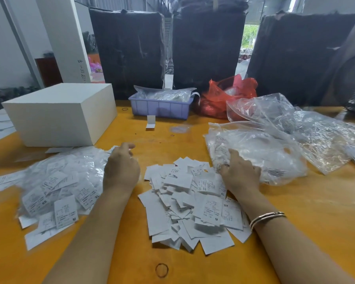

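Head view: the left hand (pixel 121 171) hung over the near edge of the crumpled clear plastic bag of printed white size labels (pixel 55 181), at the left of the orange table top (pixel 316 232). Its fingers were curled under, but I cannot tell if they pinched a label or the film, because the back of the hand hid the tips. The right hand (pixel 240 175) lay w/ relaxed fingers on the second clear plastic bag w/ labels inside (pixel 260 152), at the right. It gripped nothing and only rested on the film, prob. to keep this bag from sliding.

Between both hands lay the loose heap of white paper size labels (pixel 191 203), spread directly on the table and close to the body, so each piece (XS, M, XL etc.) could be read and reached by either hand. I judge the work as sorting by size, w/ one bag on each side as source or destination.

Further back stood a white foam block (pixel 62 113), a lilac plastic tray (pixel 160 108) and a red plastic bag (pixel 223 95), apart from the work zone. A thin black rubber band (pixel 162 270) lay near the front edge, maybe for bundling.
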Demonstrator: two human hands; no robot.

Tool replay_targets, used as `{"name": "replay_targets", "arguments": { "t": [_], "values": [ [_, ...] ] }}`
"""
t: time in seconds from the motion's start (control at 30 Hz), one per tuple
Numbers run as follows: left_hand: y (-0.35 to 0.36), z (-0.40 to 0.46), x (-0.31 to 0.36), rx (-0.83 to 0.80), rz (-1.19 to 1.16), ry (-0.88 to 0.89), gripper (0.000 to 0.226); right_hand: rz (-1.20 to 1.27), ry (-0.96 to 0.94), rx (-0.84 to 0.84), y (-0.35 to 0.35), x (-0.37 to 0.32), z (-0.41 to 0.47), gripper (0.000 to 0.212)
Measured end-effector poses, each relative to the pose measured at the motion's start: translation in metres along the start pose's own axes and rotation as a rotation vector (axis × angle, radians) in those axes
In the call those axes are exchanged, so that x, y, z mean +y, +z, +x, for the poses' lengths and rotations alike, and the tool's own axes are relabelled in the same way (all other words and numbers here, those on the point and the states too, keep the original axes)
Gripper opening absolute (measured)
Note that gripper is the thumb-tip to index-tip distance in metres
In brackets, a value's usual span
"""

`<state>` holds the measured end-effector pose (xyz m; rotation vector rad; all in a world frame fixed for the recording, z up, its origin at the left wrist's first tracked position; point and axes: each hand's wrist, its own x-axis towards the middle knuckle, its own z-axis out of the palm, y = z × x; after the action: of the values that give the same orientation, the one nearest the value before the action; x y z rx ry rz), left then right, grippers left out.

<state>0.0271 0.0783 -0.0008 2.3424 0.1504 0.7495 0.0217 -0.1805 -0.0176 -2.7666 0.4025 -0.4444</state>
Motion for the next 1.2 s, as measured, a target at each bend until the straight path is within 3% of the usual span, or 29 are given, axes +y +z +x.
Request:
{"name": "replay_targets", "arguments": {
  "t": [0.13, 0.23, 0.37, 0.47, 0.53, 0.6, 0.67, 0.73, 0.8, 0.87, 1.07, 1.2],
  "values": [
    [-0.001, 0.003, -0.013, -0.018, 0.279, -0.087, 0.05, 0.04, -0.178, 0.053, 0.004, -0.021, -0.005, 0.047],
    [-0.002, 0.003, -0.017, -0.017, 0.476, -0.064, 0.047, 0.171, -0.333, -0.04, 0.006, -0.041, -0.013, 0.057],
    [0.0, -0.003, -0.002, 0.075, 0.377, 0.154, 0.03, 0.384, -0.442, -0.174, 0.004, -0.057, -0.02, 0.063],
    [0.006, -0.012, 0.018, -0.044, 0.124, 0.453, 0.019, 0.446, -0.449, 0.106, -0.01, -0.056, -0.019, 0.041],
    [0.012, -0.021, 0.027, -0.194, 0.003, 0.602, 0.015, 0.474, -0.363, 0.32, -0.021, -0.047, -0.009, 0.042],
    [0.019, -0.032, 0.033, -0.33, -0.046, 0.676, 0.019, 0.41, -0.23, 0.349, -0.026, -0.03, 0.004, 0.039],
    [0.027, -0.038, 0.034, -0.456, -0.044, 0.707, 0.028, 0.235, -0.136, 0.202, -0.019, -0.014, 0.013, 0.032],
    [0.033, -0.039, 0.032, -0.562, 0.005, 0.712, 0.036, 0.064, -0.147, 0.002, -0.005, -0.006, 0.014, 0.028],
    [0.037, -0.039, 0.029, -0.641, 0.06, 0.688, 0.042, -0.092, -0.235, -0.09, 0.009, -0.004, 0.014, 0.022],
    [0.04, -0.04, 0.027, -0.712, 0.118, 0.671, 0.047, -0.112, -0.259, -0.07, 0.015, -0.004, 0.019, 0.019],
    [0.039, -0.038, 0.027, -0.772, 0.167, 0.666, 0.048, 0.162, -0.168, 0.116, 0.012, -0.001, 0.024, 0.03],
    [0.038, -0.039, 0.027, -0.785, 0.146, 0.652, 0.048, -0.194, -0.086, 0.089, 0.005, 0.006, 0.024, 0.028]
  ]
}}
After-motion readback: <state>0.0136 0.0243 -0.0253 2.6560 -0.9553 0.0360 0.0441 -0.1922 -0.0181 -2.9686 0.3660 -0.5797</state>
